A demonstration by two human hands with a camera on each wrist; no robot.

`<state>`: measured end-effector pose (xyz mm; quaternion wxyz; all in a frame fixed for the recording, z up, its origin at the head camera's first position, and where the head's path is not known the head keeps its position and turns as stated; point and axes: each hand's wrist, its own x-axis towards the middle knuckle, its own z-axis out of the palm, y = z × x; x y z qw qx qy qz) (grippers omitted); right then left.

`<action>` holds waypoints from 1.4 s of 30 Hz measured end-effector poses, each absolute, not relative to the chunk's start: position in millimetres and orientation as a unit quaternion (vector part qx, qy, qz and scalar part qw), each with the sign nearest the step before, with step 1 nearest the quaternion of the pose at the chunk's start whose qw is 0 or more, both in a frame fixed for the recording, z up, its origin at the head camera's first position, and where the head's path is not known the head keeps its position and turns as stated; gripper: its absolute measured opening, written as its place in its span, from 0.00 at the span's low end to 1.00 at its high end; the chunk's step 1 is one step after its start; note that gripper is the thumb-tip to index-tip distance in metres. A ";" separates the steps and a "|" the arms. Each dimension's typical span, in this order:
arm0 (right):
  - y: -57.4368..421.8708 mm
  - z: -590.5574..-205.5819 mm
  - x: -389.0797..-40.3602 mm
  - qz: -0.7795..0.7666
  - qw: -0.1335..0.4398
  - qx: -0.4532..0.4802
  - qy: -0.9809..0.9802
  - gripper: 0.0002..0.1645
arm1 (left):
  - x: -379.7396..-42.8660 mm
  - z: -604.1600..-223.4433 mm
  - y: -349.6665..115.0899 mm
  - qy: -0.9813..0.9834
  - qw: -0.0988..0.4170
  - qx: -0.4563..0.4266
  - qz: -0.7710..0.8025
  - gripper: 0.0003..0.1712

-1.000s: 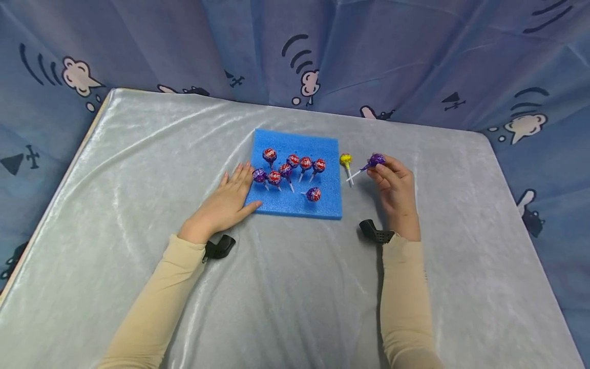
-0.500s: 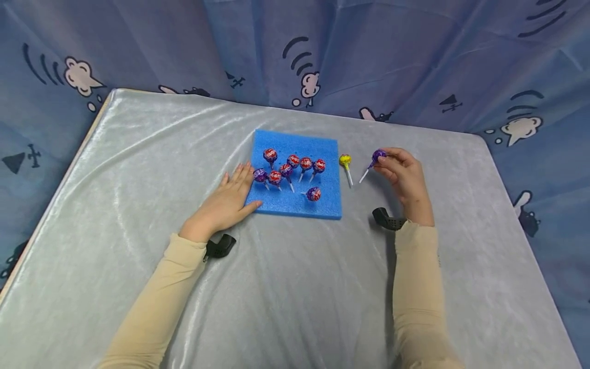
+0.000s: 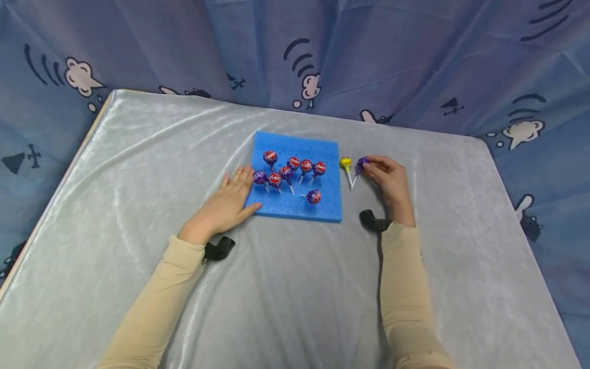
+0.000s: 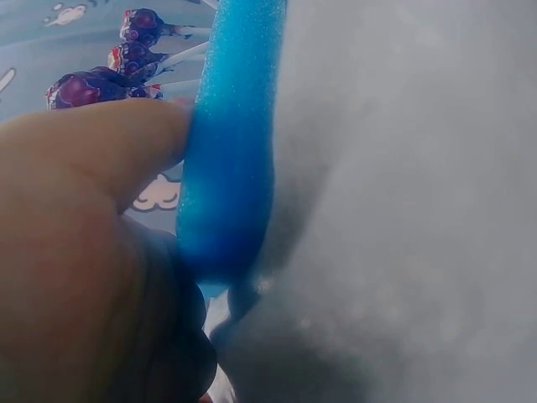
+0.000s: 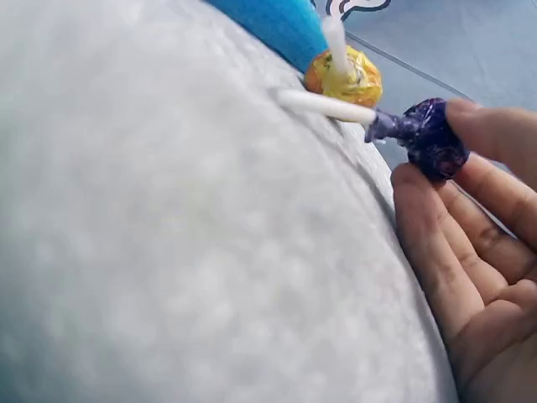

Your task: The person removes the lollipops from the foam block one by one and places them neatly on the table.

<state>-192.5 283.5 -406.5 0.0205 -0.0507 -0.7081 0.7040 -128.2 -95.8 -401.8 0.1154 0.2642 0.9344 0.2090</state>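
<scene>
My right hand [image 3: 389, 179] pinches a purple-wrapped lollipop [image 5: 436, 138] by its candy head, thumb on one side and fingertips on the other. Its white stick points down and left, the tip close to the cloth. Beside it lies a yellow lollipop [image 3: 345, 162], its stick end near the held one's. My left hand [image 3: 226, 205] lies flat with spread fingers along the left edge of a blue foam block [image 3: 299, 207]; in the left wrist view the thumb [image 4: 143, 138] touches the foam. Several red and purple lollipops [image 3: 306, 165] stand in the block by their sticks, one [image 3: 313, 196] tilted sideways.
A pale grey velvet cloth [image 3: 295, 297] with soft folds covers the table. Behind it hangs a blue patterned curtain [image 3: 258, 51]. Black camera mounts [image 3: 218, 249] sit at both wrists, below beige sleeves.
My right hand first shifts right with the purple lollipop, then comes back left and lowers it next to the yellow one. The left hand stays in place.
</scene>
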 end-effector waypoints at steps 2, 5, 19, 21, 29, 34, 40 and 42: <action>282.0 -407.2 -193.3 0.670 0.035 -0.040 -0.740 0.17 | -128.8 -401.7 -96.2 0.935 0.114 0.264 0.208 0.45; 279.6 -407.7 -196.2 0.596 0.053 -0.023 -0.801 0.20 | -129.4 -401.7 -97.0 0.935 0.113 0.263 0.208 0.45; 275.1 -410.0 -190.8 0.519 0.051 -0.074 -0.850 0.21 | -127.5 -402.0 -95.5 0.933 0.122 0.266 0.212 0.44; 275.4 -409.6 -190.6 0.534 0.051 -0.075 -0.841 0.22 | -127.4 -401.9 -95.7 0.932 0.120 0.266 0.213 0.44; 277.7 -407.8 -190.4 0.583 0.062 -0.098 -0.804 0.23 | -129.5 -403.0 -95.5 0.934 0.117 0.268 0.205 0.45; 275.9 -403.8 -188.6 0.631 0.090 -0.109 -0.763 0.21 | -129.4 -403.8 -95.6 0.933 0.116 0.269 0.208 0.45; 268.5 -391.5 -185.6 0.664 0.134 -0.069 -0.732 0.18 | -128.8 -404.0 -95.2 0.934 0.115 0.268 0.206 0.45; 263.8 -384.8 -184.1 0.671 0.137 -0.045 -0.727 0.16 | -128.6 -403.7 -95.3 0.934 0.115 0.267 0.207 0.45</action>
